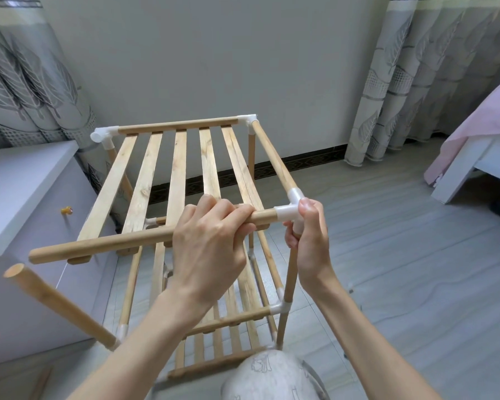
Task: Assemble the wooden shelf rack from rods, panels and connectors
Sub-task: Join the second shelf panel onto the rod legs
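- Grey floor tiles (401, 269) run to a pale wall, with leaf-print curtains (433, 82) on both sides, a white cabinet (20, 183) at the left and a bed corner (474, 157) at the right.
- Head view: the wooden shelf rack (185, 168) stands upright in front of the person, its top slatted panel (145, 180) running away toward the wall.
- Near front rod (113, 243) lies crosswise, left to right, its left end free and its right end seated in a white corner connector (290, 210).
- Left hand (211, 243) wraps its curled fingers over that rod.
- Right hand (309, 241) grips the connector and the upright post just below it.
- One loose-topped post (58, 304) leans out at the lower left.
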